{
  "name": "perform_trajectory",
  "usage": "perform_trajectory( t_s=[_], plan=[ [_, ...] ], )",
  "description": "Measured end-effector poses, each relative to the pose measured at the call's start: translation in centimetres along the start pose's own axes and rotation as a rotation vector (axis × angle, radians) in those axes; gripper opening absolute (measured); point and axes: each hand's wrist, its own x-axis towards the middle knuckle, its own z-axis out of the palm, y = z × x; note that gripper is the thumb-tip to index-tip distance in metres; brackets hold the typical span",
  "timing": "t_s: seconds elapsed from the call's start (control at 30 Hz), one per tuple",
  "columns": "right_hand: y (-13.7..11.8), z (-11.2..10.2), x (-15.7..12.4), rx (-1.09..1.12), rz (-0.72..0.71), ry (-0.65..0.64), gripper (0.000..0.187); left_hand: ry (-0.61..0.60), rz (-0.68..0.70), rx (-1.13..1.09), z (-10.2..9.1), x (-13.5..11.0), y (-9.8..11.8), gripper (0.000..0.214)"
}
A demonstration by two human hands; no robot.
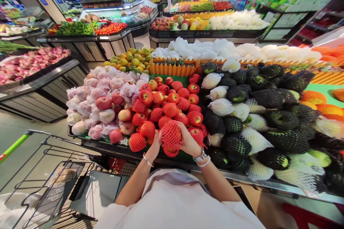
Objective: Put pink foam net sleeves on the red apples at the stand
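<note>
Between my two hands is an apple in a red foam net (171, 134), held up at the front of the pile. My left hand (156, 144) grips its left side, and my right hand (188, 142) wraps round its right side. Behind and around it lie many more apples in red foam nets (170, 110), some with bare tops showing. One netted apple (171, 150) sits just below the held one. Paper-wrapped apples (106, 115) and a few bare red ones (103, 103) fill the left part of the display.
Melons in black and white nets (282, 119) cover the right side. Yellow-green mangoes (131, 59) and an orange picket divider (172, 69) stand behind the apples. A shopping cart (43, 143) is at my left. The display's metal edge (258, 183) runs before my body.
</note>
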Motion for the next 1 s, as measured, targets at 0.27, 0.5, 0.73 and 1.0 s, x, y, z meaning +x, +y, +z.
perform_trajectory(
  t_s=[0.27,0.5,0.73,1.0],
  plan=[
    [-0.3,2.0,-0.8,-0.052,0.045,0.101,0.072,-0.112,0.149,-0.020,0.6,-0.9,-0.2,0.073],
    [-1.8,-0.3,-0.8,-0.218,0.029,-0.036,0.060,0.106,0.104,-0.187,1.8,-0.3,-0.3,0.067],
    [-1.7,-0.8,-1.0,-0.267,0.093,0.082,0.052,0.002,0.372,0.334,2.5,-1.8,3.1,0.068],
    [-1.2,0.9,-2.3,0.214,0.216,0.430,0.053,-0.198,0.503,0.382,3.0,-2.0,3.4,0.098]
  ],
)
